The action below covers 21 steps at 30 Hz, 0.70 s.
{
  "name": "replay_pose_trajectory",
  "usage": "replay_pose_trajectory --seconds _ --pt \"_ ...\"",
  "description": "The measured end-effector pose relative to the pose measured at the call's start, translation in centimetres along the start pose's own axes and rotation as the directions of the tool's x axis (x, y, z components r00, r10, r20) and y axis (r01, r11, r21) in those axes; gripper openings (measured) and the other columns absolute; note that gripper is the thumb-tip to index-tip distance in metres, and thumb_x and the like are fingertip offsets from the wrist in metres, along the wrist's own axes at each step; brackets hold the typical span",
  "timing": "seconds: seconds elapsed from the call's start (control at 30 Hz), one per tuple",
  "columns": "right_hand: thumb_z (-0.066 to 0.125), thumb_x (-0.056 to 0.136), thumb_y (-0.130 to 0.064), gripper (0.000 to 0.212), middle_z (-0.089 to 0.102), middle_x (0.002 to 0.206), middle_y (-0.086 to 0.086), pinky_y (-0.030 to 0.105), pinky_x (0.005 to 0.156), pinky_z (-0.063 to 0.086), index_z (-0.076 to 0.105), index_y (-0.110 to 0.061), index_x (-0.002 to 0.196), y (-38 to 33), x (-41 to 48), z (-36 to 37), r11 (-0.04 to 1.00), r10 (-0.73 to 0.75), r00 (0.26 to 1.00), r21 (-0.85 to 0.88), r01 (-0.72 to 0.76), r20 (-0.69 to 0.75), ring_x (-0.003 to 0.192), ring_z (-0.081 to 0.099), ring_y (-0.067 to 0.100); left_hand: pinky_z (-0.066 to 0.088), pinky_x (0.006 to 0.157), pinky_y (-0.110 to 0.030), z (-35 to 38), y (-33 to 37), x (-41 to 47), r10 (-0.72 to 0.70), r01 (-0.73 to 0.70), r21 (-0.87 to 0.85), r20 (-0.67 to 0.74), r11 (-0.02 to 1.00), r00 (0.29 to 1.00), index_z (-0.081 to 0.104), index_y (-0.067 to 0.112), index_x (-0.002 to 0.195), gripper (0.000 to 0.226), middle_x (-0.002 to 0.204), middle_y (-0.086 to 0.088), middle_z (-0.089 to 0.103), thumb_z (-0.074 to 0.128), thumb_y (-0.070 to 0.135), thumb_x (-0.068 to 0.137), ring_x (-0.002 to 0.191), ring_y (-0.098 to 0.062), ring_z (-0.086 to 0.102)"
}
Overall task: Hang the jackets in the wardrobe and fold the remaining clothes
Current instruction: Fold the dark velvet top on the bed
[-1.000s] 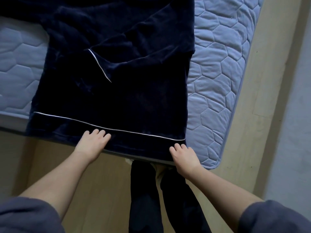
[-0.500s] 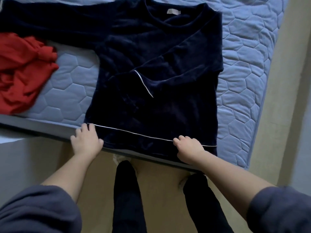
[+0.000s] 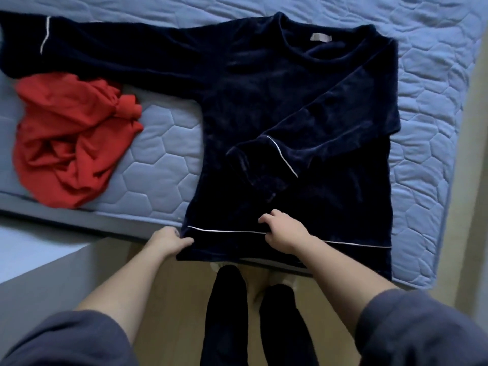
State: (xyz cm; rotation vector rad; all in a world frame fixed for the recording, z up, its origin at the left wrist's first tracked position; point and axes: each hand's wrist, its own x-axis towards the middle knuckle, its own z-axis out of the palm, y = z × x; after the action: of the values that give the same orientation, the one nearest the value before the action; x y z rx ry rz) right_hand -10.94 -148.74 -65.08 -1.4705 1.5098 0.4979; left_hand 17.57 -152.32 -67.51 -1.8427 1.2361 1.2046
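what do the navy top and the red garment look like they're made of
Navy top: seemingly plush velour or fleece; deep matte nap, fuzzy outline, thick soft folds. Red garment: thinner, smoother cloth, perhaps a light knit; many fine crumpled creases. Fibre unclear.

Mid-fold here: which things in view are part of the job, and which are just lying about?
Job: navy top, its hem gripped by the left hand and right hand; red garment, crumpled beside it, not yet folded.
Lying about: mattress under both garments; white unit at lower left; wooden floor.
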Motion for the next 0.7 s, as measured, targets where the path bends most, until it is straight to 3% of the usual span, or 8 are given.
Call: replay_pose_trajectory --seconds 0.1,0.17,0.43,0.53,0.63,0.7 --pt "0.048 0.092 -0.02 0.041 0.049 0.127 0.004 0.035 0.086 0.045 0.047 -0.021 0.133 -1.0 0.0 -3.0 0.999 0.003 0.993 0.032 0.0 -0.12 0.114 0.052 0.026 0.045 0.083 -0.034 -2.3 1.7 -0.2 -0.031 0.022 -0.07 -0.135 0.997 0.99 0.055 0.015 0.092 0.03 0.101 -0.009 0.063 0.059 0.044 0.085 0.104 -0.029 0.059" --pt "0.047 0.091 -0.018 0.039 0.051 0.127 0.004 0.035 0.088 0.045 0.049 -0.02 0.131 -2.0 0.1 -4.6 0.999 -0.017 0.987 0.027 0.021 -0.162 0.114 0.053 0.025 0.044 0.088 -0.034 -4.0 2.7 -0.1 -0.029 0.011 -0.092 -0.199 0.996 0.98 0.055 0.016 0.093 0.022 0.111 -0.013 0.064 0.058 0.036 0.086 0.109 -0.031 0.057" --pt "0.046 0.088 -0.012 0.045 0.049 0.123 0.001 0.036 0.087 0.046 0.047 -0.021 0.132 -8.5 4.5 -8.9 0.992 -0.12 0.951 0.005 0.127 -0.284 0.115 0.048 0.022 0.044 0.085 -0.033 -14.5 5.9 2.6 0.109 -0.204 -0.171 -0.446 0.964 0.888 0.055 0.021 0.084 0.004 0.106 -0.012 0.067 0.057 0.024 0.085 0.104 -0.031 0.059" --pt "0.049 0.085 -0.012 0.05 0.045 0.129 0.003 0.038 0.087 0.045 0.045 -0.021 0.134 -12.4 8.2 -10.6 0.992 -0.125 0.913 -0.05 0.115 -0.388 0.116 0.045 0.026 0.047 0.085 -0.035 -20.7 5.5 4.3 0.144 -0.334 -0.219 -0.599 0.917 0.788 0.058 0.022 0.084 0.004 0.099 -0.007 0.068 0.055 0.02 0.083 0.098 -0.029 0.06" --pt "0.051 0.084 -0.016 0.054 0.037 0.14 0.001 0.036 0.089 0.041 0.041 -0.023 0.136 -17.0 13.5 -12.5 0.99 -0.126 0.845 -0.118 0.075 -0.52 0.124 0.038 0.025 0.043 0.089 -0.038 -27.7 3.6 7.3 0.169 -0.429 -0.127 -0.791 0.894 0.588 0.062 0.015 0.095 0.014 0.104 -0.012 0.064 0.057 0.015 0.082 0.103 -0.032 0.055" --pt "0.053 0.086 -0.02 0.062 0.02 0.155 0.004 0.044 0.103 0.034 0.03 -0.027 0.144 -20.1 17.5 -14.0 0.995 -0.09 0.84 -0.08 0.055 -0.535 0.141 0.02 0.028 0.039 0.094 -0.04 -31.9 1.6 10.2 0.102 -0.388 -0.106 -0.872 0.915 0.48 0.061 0.012 0.106 0.025 0.116 -0.017 0.057 0.058 0.016 0.081 0.111 -0.035 0.05"
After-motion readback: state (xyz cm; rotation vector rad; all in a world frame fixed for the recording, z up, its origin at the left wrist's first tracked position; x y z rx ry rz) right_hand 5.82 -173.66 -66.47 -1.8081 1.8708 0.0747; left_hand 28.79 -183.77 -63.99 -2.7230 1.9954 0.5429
